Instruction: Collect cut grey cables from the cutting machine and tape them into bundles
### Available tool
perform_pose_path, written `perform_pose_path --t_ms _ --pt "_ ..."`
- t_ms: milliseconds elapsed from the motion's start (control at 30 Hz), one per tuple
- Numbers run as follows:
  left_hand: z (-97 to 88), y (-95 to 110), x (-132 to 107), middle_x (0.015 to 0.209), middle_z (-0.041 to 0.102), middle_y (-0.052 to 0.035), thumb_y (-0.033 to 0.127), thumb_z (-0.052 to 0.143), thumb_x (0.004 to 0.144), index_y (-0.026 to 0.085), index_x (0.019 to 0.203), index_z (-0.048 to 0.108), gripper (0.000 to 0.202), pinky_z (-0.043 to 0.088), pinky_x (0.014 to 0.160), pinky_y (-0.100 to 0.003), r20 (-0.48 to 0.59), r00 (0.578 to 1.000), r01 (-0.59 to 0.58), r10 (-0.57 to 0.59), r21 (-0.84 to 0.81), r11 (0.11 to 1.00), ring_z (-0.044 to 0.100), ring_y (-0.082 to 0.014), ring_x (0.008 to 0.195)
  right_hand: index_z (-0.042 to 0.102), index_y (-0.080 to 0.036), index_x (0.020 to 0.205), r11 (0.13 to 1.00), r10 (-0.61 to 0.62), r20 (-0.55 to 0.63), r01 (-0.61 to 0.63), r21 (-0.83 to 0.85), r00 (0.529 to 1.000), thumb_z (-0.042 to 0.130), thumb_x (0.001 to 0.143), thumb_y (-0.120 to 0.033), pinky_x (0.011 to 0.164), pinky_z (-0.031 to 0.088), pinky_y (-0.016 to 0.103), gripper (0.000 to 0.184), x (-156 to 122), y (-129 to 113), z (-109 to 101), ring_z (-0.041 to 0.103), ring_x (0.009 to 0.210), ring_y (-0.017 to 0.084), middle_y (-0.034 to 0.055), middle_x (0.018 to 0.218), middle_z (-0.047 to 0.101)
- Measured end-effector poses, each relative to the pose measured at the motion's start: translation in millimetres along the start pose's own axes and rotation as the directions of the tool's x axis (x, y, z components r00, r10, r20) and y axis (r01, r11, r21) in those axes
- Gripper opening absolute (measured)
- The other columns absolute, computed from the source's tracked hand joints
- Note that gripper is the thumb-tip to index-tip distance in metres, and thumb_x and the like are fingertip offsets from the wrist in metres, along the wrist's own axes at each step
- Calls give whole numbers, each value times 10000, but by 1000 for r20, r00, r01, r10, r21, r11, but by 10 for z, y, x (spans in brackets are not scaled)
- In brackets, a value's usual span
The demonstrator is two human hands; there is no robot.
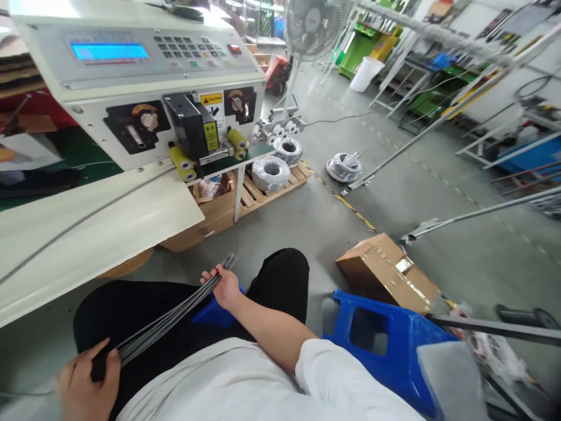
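Note:
A bundle of thin grey cut wires (169,320) lies slantwise over my lap. My right hand (225,287) is closed around it near its far end, and the wire tips stick out past the fingers. At the near end, at lower left, is my left hand (87,380). Its thumb and fingers are apart, with the thumb at the wire ends. A wire-cutting machine (170,76) with a lit blue display stands in front of me. One grey wire (87,217) runs from its yellow rollers (182,164) down a cream chute (131,225).
Wire coils (270,173) sit on a wooden pallet (258,196), and another coil (345,168) lies on the floor. A cardboard box (385,272) and a blue plastic stool (405,339) are to my right. Metal poles (421,140) slant across the right side.

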State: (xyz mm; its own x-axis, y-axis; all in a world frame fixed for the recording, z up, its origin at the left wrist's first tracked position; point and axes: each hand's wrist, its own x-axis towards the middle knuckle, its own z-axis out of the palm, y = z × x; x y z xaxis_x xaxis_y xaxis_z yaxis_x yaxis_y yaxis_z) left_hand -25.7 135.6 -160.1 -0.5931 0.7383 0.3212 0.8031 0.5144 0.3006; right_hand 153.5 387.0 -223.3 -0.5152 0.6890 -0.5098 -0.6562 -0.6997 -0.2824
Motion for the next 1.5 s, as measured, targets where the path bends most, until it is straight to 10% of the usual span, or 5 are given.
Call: perform_pose_path --t_ms 367,567,700,933,1500 --pt "105 -1 156 799 642 -23 290 547 840 255 780 614 97 491 762 -367 -43 982 -183 182 -20 983 601 -215 756 629 -217 930 999 42 75 -39 -35 996 678 844 -274 756 526 350 114 1 -132 22 564 612 137 -57 635 528" --pt "-262 492 863 975 697 -24 223 565 855 295 1034 671 220 448 964 -387 36 816 -577 577 89 812 633 -193 908 641 -223 864 991 -3 94 16 -133 996 776 747 -313 780 531 374 200 -39 -47 8 634 702 174 -30 683 610" --pt "-502 1040 1597 1170 635 -100 295 544 884 283 1265 584 384 418 1015 -452 -232 875 -404 425 131 905 573 -269 1117 639 -222 879 971 19 40 -9 -239 999 820 694 -380 814 541 418 303 -63 4 -7 705 842 242 -10 718 659" --pt "-530 1413 2404 1383 461 -221 488 474 929 148 1491 340 671 361 1043 -524 -229 953 -160 197 171 972 409 -375 1282 628 -234 875 967 6 118 24 -252 993 778 756 -382 810 557 424 242 -61 -66 27 633 659 170 -66 626 543" --pt "-715 984 1794 1047 649 -67 384 454 986 240 1179 615 289 463 849 -356 19 925 -377 380 166 911 583 -219 995 673 -225 926 955 9 125 29 -296 992 790 752 -371 757 544 398 256 16 -32 24 636 684 179 -11 731 661"
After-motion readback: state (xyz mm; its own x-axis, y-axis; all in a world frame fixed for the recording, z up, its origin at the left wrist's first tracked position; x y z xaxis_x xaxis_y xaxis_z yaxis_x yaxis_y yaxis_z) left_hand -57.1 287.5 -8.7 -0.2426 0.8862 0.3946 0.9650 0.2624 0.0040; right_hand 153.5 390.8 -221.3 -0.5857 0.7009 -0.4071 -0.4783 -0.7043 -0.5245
